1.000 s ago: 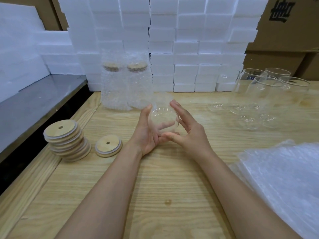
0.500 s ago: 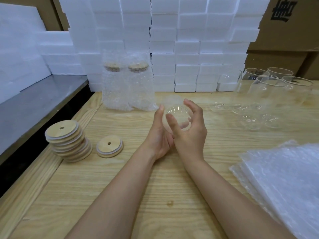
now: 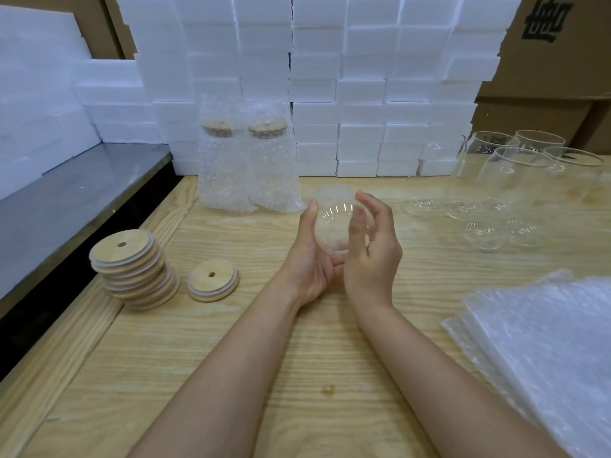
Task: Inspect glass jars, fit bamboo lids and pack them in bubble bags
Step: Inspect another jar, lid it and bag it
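A clear glass jar [image 3: 332, 226] lies on its side above the table, its round end facing me. My left hand [image 3: 309, 259] cups it from the left and below. My right hand [image 3: 373, 249] wraps it from the right, fingers curled over its front. A stack of bamboo lids [image 3: 132, 267] stands at the left, with a single bamboo lid [image 3: 212, 284] beside it. Two lidded jars in bubble bags [image 3: 246, 157] stand at the back. Several empty glass jars [image 3: 515, 180] stand at the right. A pile of flat bubble bags [image 3: 542, 352] lies at the near right.
A wall of white foam blocks [image 3: 363, 77] runs along the back of the wooden table [image 3: 231, 358]. A grey metal surface [image 3: 66, 206] adjoins the table on the left. Cardboard boxes [image 3: 555, 61] stand behind at the right.
Both hands shifted the jar slightly right and turned it. My right hand went from an open-fingered hold beside the jar to fingers curled over its front.
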Available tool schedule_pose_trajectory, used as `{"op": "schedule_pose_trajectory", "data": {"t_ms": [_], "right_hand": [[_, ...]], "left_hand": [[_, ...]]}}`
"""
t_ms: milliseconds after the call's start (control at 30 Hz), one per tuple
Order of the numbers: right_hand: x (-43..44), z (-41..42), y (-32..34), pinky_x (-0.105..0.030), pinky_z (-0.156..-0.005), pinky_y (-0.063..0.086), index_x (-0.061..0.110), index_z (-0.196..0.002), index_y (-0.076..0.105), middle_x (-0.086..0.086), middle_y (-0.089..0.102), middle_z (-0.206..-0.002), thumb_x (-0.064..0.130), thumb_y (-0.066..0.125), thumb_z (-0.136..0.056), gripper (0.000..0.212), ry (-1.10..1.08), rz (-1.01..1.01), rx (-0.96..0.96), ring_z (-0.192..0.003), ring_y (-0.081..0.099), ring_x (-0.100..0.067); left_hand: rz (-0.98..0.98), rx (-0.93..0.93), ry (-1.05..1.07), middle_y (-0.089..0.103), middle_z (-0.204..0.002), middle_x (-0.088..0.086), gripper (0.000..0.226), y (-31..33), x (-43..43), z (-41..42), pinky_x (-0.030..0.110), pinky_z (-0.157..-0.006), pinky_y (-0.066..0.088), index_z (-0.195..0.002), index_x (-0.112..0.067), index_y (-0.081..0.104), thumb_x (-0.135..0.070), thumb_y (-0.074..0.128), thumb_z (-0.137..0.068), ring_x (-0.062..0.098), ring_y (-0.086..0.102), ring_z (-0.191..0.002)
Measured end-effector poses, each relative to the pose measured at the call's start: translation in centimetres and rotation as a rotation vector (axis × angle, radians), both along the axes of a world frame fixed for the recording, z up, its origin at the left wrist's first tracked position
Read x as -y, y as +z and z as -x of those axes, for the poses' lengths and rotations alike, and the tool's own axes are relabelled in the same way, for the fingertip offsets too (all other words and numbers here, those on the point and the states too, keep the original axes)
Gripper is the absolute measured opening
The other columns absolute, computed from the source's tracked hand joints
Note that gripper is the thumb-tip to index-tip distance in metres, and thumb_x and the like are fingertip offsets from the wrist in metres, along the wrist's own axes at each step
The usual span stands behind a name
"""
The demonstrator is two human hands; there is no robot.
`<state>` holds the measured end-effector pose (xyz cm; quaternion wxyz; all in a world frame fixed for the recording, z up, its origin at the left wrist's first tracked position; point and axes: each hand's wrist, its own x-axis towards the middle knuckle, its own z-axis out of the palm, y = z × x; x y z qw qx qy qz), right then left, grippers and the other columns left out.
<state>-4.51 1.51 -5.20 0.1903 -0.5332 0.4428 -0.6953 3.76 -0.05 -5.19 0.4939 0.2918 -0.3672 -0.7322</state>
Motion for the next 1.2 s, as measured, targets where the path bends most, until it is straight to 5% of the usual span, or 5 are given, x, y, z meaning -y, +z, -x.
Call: {"op": "schedule_pose_trajectory", "data": {"t_ms": [133, 333, 700, 967, 1200], "right_hand": [[0.2, 0.3, -0.1, -0.028, -0.105, 0.039, 0.028, -0.120, 0.053, 0.019, 0.056, -0.122, 0.043, 0.065, -0.079, 0.045, 0.087, -0.046, -0.024, -0.120, 0.051, -0.002], [0.4, 1.4, -0.5, -0.023, -0.107, 0.032, 0.032, -0.135, 0.031, 0.019, 0.043, -0.135, 0.037, 0.085, -0.061, 0.092, 0.111, 0.006, -0.211, -0.129, 0.043, -0.011], [0.1, 1.3, 0.1, -0.005, -0.090, 0.030, 0.012, -0.131, 0.047, 0.012, 0.047, -0.123, 0.053, 0.079, -0.057, 0.090, -0.029, 0.080, -0.266, -0.106, 0.042, -0.014], [0.3, 1.0, -0.1, -0.015, -0.091, 0.037, 0.014, -0.130, 0.044, 0.015, 0.045, -0.123, 0.060, 0.072, -0.060, 0.088, -0.047, 0.074, -0.208, -0.107, 0.045, -0.013], [-0.2, 0.7, -0.4, -0.034, -0.089, 0.052, 0.042, -0.116, 0.033, 0.016, 0.029, -0.124, 0.050, 0.075, -0.062, 0.068, 0.117, 0.054, -0.051, -0.117, 0.049, -0.023]], "left_hand": [[-0.043, 0.041, 0.012, 0.054, -0.134, 0.028, 0.077, 0.4, 0.1, 0.1, 0.044, -0.097, 0.044, -0.141, -0.016, 0.044, -0.070, 0.028, -0.089, 0.039, 0.055, -0.121], [-0.143, 0.026, -0.012, 0.057, -0.128, 0.029, 0.093, 1.5, 0.5, -0.2, 0.038, -0.089, 0.052, -0.147, -0.013, 0.036, -0.074, 0.045, -0.078, 0.036, 0.064, -0.108], [-0.188, -0.094, -0.033, 0.072, -0.094, 0.022, 0.066, 2.7, 0.0, -0.2, 0.032, -0.055, 0.058, -0.092, -0.010, 0.056, -0.074, 0.042, -0.085, 0.034, 0.073, -0.077], [-0.159, 0.102, 0.018, 0.072, -0.108, 0.014, 0.076, 3.4, 0.3, -0.2, 0.037, -0.068, 0.060, -0.125, -0.014, 0.058, -0.076, 0.039, -0.084, 0.030, 0.072, -0.088], [0.106, 0.181, 0.115, 0.045, -0.132, -0.013, 0.091, 3.4, 0.1, -0.8, 0.031, -0.065, 0.058, -0.140, -0.065, 0.005, -0.059, 0.066, -0.072, 0.022, 0.074, -0.078]]}}
